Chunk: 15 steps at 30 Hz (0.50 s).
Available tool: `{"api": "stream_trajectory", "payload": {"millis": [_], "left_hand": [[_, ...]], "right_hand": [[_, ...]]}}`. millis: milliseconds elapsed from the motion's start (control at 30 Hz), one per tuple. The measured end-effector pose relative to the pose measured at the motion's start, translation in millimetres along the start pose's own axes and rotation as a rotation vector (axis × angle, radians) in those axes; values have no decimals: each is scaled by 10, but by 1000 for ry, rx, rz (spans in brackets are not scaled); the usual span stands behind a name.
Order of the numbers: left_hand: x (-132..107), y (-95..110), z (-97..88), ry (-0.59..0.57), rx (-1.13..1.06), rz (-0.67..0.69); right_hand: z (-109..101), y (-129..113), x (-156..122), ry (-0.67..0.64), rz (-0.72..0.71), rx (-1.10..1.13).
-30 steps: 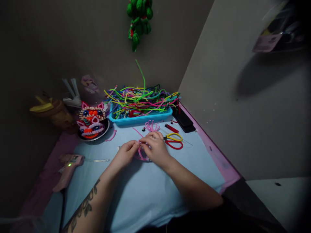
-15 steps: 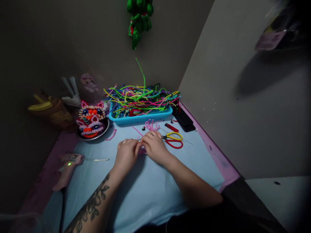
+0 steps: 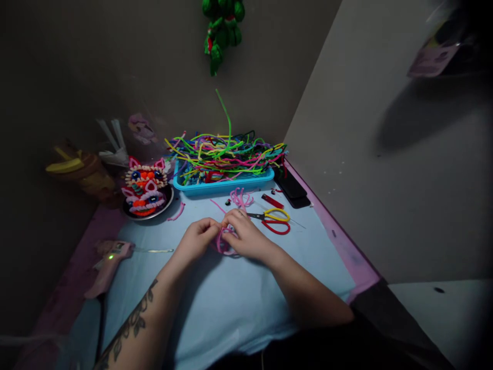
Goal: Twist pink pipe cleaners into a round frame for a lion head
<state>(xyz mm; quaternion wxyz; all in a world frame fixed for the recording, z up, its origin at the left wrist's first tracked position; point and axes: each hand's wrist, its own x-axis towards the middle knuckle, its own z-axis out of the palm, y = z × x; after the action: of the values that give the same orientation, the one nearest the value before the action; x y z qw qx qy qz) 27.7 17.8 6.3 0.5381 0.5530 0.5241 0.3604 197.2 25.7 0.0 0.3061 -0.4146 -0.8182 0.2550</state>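
Observation:
A looped pink pipe-cleaner piece (image 3: 224,247) sits between my hands, just above the blue cloth, and both hands partly cover it. My left hand (image 3: 199,236) pinches it from the left with thumb and forefinger together. From the right, my right hand (image 3: 241,233) grips it with bent fingers. Close behind my fingers lies a bundle of curled pink pipe cleaners (image 3: 242,197). Scissors (image 3: 276,221) with one yellow and one red handle rest beside my right hand, their blades pointing toward it.
A blue tray (image 3: 223,189) heaped with colourful pipe cleaners stands at the back. At left are a bowl (image 3: 168,201) of fuzzy animal-face figures and a pink glue gun (image 3: 110,264) with a lit green light. A red lighter (image 3: 272,201) and a black phone (image 3: 295,191) lie at right.
My left hand has shifted slightly left and the hands have turned, so more of the pink looped piece shows beneath them. More of the scissors' blades is visible.

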Motion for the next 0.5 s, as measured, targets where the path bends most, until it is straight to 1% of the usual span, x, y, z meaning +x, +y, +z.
{"api": "stream_trajectory", "payload": {"millis": [133,267,400,500], "left_hand": [[4,-1,8,-29,-115,-51],[11,0,11,-30,-140,-61],[6,-1,17,-16,-86,-19],[-2,5,38,-3,-11,47]], "right_hand": [[-7,-25,-3,17,-50,-114],[-6,-23,-6,53,-106,-169],[-8,-18,-9,105,-125,-139],[-10,-5,2,155,-107,-44]]}}
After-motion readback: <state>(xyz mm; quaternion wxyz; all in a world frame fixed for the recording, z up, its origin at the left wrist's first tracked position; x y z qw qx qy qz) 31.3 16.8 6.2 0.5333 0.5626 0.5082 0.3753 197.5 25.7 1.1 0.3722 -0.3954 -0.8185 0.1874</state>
